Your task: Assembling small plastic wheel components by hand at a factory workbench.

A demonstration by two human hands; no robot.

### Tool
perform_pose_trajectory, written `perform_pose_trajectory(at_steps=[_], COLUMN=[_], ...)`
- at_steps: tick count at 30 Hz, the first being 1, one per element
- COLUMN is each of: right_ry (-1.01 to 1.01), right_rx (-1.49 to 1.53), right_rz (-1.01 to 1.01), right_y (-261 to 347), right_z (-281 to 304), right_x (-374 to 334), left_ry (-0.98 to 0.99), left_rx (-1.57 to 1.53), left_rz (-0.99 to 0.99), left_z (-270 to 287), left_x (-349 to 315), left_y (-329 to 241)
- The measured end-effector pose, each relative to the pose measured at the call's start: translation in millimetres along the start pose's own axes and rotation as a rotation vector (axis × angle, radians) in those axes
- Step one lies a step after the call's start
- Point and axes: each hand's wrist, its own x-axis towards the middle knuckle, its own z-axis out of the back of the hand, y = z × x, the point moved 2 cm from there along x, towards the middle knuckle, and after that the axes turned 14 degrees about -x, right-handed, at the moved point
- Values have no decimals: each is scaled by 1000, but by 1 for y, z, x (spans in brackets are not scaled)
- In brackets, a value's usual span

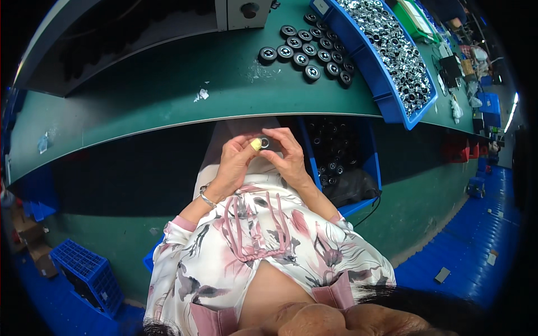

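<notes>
Over my lap, just below the table edge, both hands hold a small black wheel [265,144] with a bright ring round its dark centre. My left hand [231,162] is closed on its left side, with a yellow cover on the thumb [256,144]. From the right, my right hand [291,159] grips the same wheel between thumb and curled fingers. My fingers hide much of its rim. Several black wheels [301,58] with silvery hubs lie grouped on the green table [224,92] beyond my hands.
A long blue bin [386,103] of shiny metal parts stands right of the wheels. Below the table, a blue crate [370,162] beside my right arm holds more black wheels. A grey machine housing [241,17] rises at the back. At lower left stands a blue plastic crate [84,260].
</notes>
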Motion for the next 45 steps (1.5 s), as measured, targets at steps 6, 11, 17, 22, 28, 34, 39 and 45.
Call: perform_pose_trajectory(at_steps=[6, 11, 17, 22, 28, 34, 39, 45], right_ry=[40, 8, 3, 5, 1, -93, -62, -69], right_rx=[-133, -151, -77, -398, -549, -366, -519, -460], right_rz=[127, 84, -4, 125, 218, 186, 278, 259], right_y=[4, 2, 10, 6, 17, 19, 24, 28], right_z=[7, 5, 3, 13, 14, 11, 16, 18], right_x=[5, 4, 6, 11, 12, 7, 8, 9], left_ry=[-6, 46, 1, 32, 111, 177, 165, 191], left_rx=[-27, -69, -251, 207, 166, -169, -170, -212], left_rz=[23, 66, 107, 10, 58, 232, 219, 240], left_z=[0, 9, 2, 9, 3, -1, -4, 2], left_x=[0, 3, 3, 6, 8, 4, 2, 1], left_y=[1, 5, 5, 5, 2, 3, 3, 6])
